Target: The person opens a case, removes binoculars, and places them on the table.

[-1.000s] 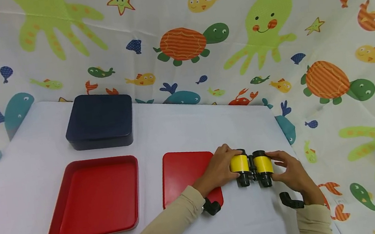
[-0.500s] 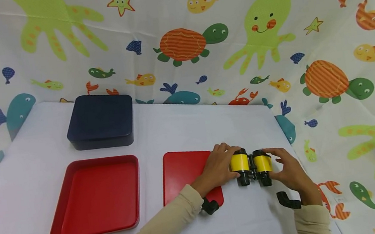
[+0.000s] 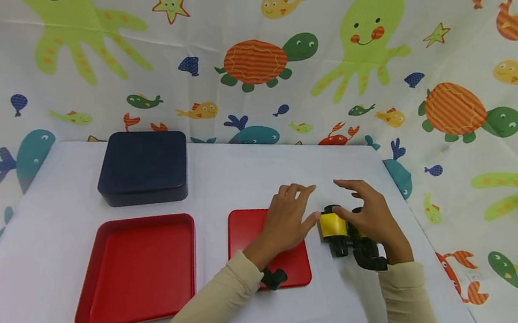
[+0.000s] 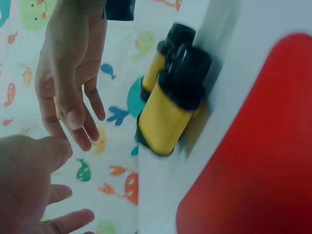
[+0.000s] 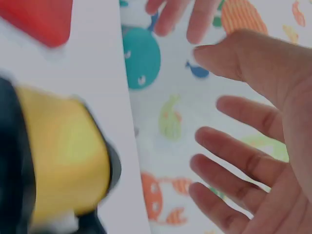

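Observation:
Yellow and black binoculars [image 3: 333, 224] lie on the white table, their right barrel partly hidden in the head view by my right hand [image 3: 371, 215]. That hand hovers over them with fingers spread and holds nothing. My left hand [image 3: 285, 217] is raised over the red lid-like panel [image 3: 296, 267], fingers loosely extended and nothing in them. In the left wrist view the binoculars [image 4: 168, 114] lie apart from both hands. The right wrist view shows the yellow barrel [image 5: 68, 151] to the left of the spread right fingers [image 5: 234, 151].
An empty-looking red tray [image 3: 141, 267] stands at the table's left. Behind it sits a dark navy box [image 3: 143, 165]. A cloth printed with sea animals [image 3: 241, 18] hangs behind and to the right of the table [image 3: 260, 172].
Both hands have let go of the binoculars and lifted off. The left hand moved slightly left; the right hand moved left and up over the binoculars, which stay in place.

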Available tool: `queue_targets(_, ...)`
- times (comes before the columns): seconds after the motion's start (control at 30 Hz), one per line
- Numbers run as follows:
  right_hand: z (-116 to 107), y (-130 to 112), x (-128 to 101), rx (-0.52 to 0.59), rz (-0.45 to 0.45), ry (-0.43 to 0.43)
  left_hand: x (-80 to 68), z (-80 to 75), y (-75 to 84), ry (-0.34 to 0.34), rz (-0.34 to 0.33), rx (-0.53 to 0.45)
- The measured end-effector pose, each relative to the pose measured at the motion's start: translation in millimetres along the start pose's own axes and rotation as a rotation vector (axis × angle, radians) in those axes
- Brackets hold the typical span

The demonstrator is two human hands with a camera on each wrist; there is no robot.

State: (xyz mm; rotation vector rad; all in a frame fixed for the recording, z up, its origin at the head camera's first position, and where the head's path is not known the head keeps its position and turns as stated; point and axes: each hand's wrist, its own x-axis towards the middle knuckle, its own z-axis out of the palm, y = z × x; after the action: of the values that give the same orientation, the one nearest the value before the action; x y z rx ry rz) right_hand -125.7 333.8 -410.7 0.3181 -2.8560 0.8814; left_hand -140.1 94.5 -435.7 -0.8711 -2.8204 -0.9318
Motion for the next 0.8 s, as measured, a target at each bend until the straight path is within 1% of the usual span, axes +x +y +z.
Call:
queue_targets(0.1, 7.7, -14.2, 11.9, 0.02, -0.005, 0.03, -2.9, -12.2, -5.5, -0.005, -0.039, 0.068)
queue_targets(0.2, 15.8, -26.0, 21.9, 0.038, -0.014, 0.046, -5.7, -23.8, -12.6, -0.009, -0.077, 0.103)
queue_targets(0.37, 30.6, -40.9, 35.4, 0.064, -0.037, 0.042, -13.3, -44.4, -27.3, 0.015, -0.104, 0.092)
queue_targets(0.6, 51.6, -63.3, 52.1, 0.114, -0.054, 0.047, -26.0, -67.0, -56.6, 0.051, -0.14, 0.09)
queue_targets(0.8, 68.5, -87.9, 73.0, 0.148, -0.131, 0.054, -39.6, -86.9, -81.8, 0.086, -0.182, 0.09)
